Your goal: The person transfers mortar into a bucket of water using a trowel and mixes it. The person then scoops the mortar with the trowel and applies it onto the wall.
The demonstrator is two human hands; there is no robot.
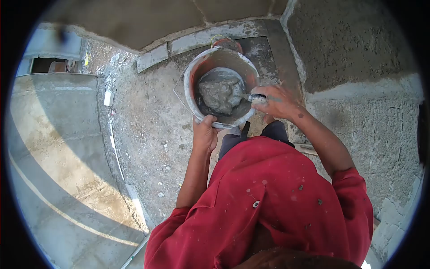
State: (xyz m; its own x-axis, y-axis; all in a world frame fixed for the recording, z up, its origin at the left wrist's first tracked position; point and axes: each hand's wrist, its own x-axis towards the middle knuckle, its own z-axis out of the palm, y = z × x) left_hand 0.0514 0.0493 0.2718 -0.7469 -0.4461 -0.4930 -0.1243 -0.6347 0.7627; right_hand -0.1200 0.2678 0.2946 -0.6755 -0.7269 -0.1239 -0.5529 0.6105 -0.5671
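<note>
At upper center, the left hand [205, 134] pinches the rim of a bucket [191, 96] of wet gray mortar [220, 95], while the right hand [274, 102] closes around a tool handle [256, 97] at its right side; no writing is legible

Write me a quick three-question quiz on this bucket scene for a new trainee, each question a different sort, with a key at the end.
1. True or false: the left hand grips the bucket at its rim.

2. Multiple choice: what does the right hand hold?
a) a paintbrush
b) a trowel
c) a garden hose

3. Fill in the blank: the wet mortar in the bucket is ____, while the person's shirt is red.

Key: 1. true; 2. b; 3. grey
</note>
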